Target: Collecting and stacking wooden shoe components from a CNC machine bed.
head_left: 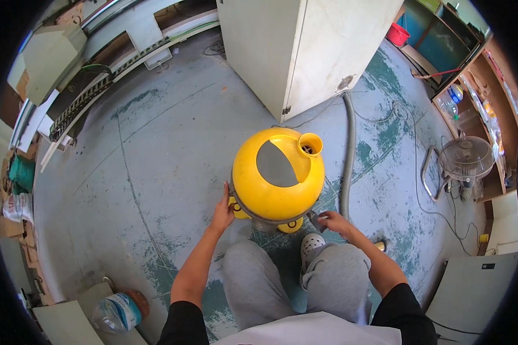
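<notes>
A round yellow vacuum cleaner (277, 172) with a grey panel and an open hose port on top stands on the floor just ahead of my knees. My left hand (222, 211) rests flat against its lower left side, near a yellow wheel. At the lower right edge of the body, my right hand (332, 221) pinches a small grey clasp (315, 219). A grey ribbed hose (347, 161) runs along the floor to the right of the vacuum.
A white cabinet (305, 46) stands right behind the vacuum. A floor fan (465, 160) and cables lie to the right, shelves beyond. A large water bottle (116, 311) lies at lower left. Machine parts and boards line the left wall.
</notes>
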`<state>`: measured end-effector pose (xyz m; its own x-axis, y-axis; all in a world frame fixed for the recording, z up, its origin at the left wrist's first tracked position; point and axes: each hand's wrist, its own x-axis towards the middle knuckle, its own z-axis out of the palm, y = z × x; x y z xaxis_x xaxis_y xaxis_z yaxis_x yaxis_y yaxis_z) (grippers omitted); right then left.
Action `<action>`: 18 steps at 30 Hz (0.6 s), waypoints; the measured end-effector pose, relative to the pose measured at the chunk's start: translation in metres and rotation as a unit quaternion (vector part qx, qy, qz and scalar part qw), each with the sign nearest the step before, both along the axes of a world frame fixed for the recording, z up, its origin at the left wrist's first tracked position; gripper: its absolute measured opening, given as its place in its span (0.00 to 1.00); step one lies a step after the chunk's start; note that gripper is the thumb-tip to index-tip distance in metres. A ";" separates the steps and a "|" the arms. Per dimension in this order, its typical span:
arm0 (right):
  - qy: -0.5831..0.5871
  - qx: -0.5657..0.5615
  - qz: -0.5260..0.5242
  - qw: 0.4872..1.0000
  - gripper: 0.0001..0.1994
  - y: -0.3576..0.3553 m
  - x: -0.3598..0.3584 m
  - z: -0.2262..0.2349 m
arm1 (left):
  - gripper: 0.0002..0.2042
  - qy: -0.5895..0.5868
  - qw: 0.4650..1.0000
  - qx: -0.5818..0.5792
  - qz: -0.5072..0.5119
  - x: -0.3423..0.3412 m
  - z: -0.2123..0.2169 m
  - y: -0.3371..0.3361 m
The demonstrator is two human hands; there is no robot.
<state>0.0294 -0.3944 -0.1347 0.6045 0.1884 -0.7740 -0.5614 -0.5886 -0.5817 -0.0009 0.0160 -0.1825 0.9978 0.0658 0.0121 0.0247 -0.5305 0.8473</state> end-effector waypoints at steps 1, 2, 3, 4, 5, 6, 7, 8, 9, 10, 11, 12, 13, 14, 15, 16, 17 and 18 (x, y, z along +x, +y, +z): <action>-0.005 -0.047 0.031 0.998 0.31 -0.003 0.001 0.001 | 0.41 0.072 0.996 -0.042 -0.008 0.000 -0.002 -0.003; -0.005 -0.047 0.027 0.999 0.31 -0.008 -0.002 0.003 | 0.41 0.071 0.996 -0.042 -0.011 -0.001 -0.002 -0.002; 0.000 -0.011 0.012 1.000 0.31 -0.002 -0.005 0.021 | 0.43 0.050 0.998 -0.022 -0.023 -0.005 -0.003 0.006; 0.004 0.022 -0.008 1.000 0.31 0.001 -0.008 0.037 | 0.45 0.028 0.999 -0.005 -0.038 -0.006 -0.003 0.009; 0.004 0.023 -0.009 1.000 0.31 0.004 -0.009 0.045 | 0.45 0.027 0.999 -0.004 -0.040 -0.006 -0.002 0.015; -0.041 0.113 -0.032 0.992 0.30 0.002 -0.011 0.053 | 0.44 0.035 0.998 -0.016 -0.042 -0.003 0.003 0.014; -0.087 0.204 -0.054 0.974 0.29 0.002 -0.013 0.056 | 0.43 0.044 0.998 -0.028 -0.044 -0.002 0.007 0.014; -0.087 0.203 -0.057 0.974 0.29 0.004 -0.016 0.054 | 0.43 0.044 0.998 -0.028 -0.046 -0.001 0.013 0.015; -0.204 0.164 -0.028 0.965 0.28 0.009 -0.018 0.051 | 0.39 0.031 0.998 0.034 -0.045 0.002 0.023 0.016; -0.315 0.127 0.004 0.941 0.27 0.028 -0.019 0.056 | 0.36 0.020 0.994 0.099 -0.040 0.002 0.032 0.020; -0.393 0.074 0.012 0.917 0.23 0.043 -0.020 0.065 | 0.36 0.020 0.994 0.103 -0.041 0.002 0.039 0.021; -0.395 0.076 0.009 0.916 0.23 0.050 -0.018 0.061 | 0.32 -0.016 0.994 0.101 0.044 0.004 0.048 0.021; -0.439 0.011 0.056 0.897 0.22 0.051 -0.015 0.053 | 0.28 -0.051 0.986 0.093 0.124 0.007 0.059 0.014; -0.478 -0.054 0.104 0.871 0.20 0.050 -0.014 0.047 | 0.28 -0.053 0.987 0.093 0.119 0.011 0.070 0.007; -0.476 -0.054 0.102 0.872 0.20 0.050 -0.015 0.044 | 0.26 -0.085 0.983 0.088 0.136 0.014 0.091 -0.003; -0.474 -0.054 0.096 0.874 0.19 0.051 -0.016 0.043 | 0.25 -0.118 0.977 0.084 0.154 0.015 0.111 -0.010; -0.472 -0.054 0.090 0.875 0.18 0.052 -0.017 0.042 | 0.25 -0.118 0.977 0.086 0.154 0.016 0.125 -0.015; -0.471 -0.052 0.090 0.876 0.18 0.053 -0.020 0.042 | 0.24 -0.160 0.974 0.097 0.131 0.016 0.137 -0.018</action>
